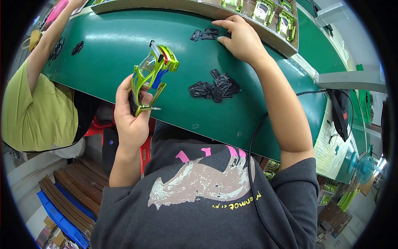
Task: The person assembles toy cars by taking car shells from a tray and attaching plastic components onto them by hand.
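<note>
My left hand (pixel 132 124) is closed around a lime-green plastic toy car body (pixel 158 76), holding it tilted above the green table. The body has a clear window, a blue part and some red and black trim. My right hand (pixel 242 39) reaches to the far side, thumb and index finger apart. Its fingertips are beside a small group of flat black plastic parts (pixel 203 35), and I see nothing between them. Nearer to me, a larger heap of black plastic parts (pixel 214 86) lies on the table.
A long cardboard box (pixel 186 9) with several green car bodies (pixel 263 11) lines the far side. A co-worker in a yellow-green shirt (pixel 37 108) sits at left, near other black parts (pixel 77 47). A black cable (pixel 251 145) hangs across my chest. The green table (pixel 103 54) extends leftward.
</note>
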`<state>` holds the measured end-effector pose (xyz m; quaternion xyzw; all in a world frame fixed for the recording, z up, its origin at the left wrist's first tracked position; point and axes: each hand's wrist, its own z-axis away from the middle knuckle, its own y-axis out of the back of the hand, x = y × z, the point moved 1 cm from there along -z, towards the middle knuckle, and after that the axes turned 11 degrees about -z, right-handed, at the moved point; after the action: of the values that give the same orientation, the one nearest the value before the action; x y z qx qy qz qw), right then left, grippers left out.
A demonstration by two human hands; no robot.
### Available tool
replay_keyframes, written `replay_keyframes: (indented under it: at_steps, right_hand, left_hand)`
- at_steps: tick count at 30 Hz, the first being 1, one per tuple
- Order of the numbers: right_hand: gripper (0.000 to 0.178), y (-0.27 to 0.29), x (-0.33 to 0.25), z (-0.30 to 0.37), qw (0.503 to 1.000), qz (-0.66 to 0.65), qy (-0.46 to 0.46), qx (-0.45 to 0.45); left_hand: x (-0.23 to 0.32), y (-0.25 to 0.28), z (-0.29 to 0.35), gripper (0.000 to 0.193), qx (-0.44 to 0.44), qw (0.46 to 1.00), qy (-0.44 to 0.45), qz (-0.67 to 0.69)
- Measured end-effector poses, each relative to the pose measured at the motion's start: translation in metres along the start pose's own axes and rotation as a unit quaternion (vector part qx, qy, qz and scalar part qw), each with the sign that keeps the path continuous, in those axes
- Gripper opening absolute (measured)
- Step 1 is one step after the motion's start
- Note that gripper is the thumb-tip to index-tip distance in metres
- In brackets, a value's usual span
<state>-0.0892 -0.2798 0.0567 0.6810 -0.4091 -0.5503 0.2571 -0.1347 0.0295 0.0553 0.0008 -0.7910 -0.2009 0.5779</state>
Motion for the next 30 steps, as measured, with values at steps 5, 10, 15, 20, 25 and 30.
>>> replay_keyframes:
  at_steps: [5,10,15,20,25,30]
  right_hand:
    - [0.021,-0.005,0.014,0.008,0.999,-0.005,0.023,0.032]
    - [0.020,-0.004,0.014,0.012,0.992,-0.053,0.027,0.113]
    - [0.017,0.035,-0.036,0.054,0.923,-0.375,-0.081,0.037]
    - [0.015,0.065,-0.075,0.106,0.916,-0.397,0.013,-0.045]
    - [0.020,0.069,-0.077,0.122,0.932,-0.349,0.053,-0.087]
    - [0.021,0.067,-0.069,0.126,0.941,-0.313,0.097,-0.082]
  left_hand:
    - [0.003,-0.007,0.003,0.050,-0.007,1.000,0.007,0.017]
    - [0.002,-0.009,0.008,0.048,-0.028,0.999,-0.026,-0.015]
    - [0.024,-0.010,0.006,0.068,-0.098,0.977,-0.132,-0.134]
    - [0.025,-0.032,0.008,0.061,-0.154,0.961,-0.225,-0.041]
    - [0.032,-0.045,0.005,0.073,-0.216,0.942,-0.252,-0.038]
    - [0.038,-0.052,0.000,0.077,-0.236,0.929,-0.279,-0.057]
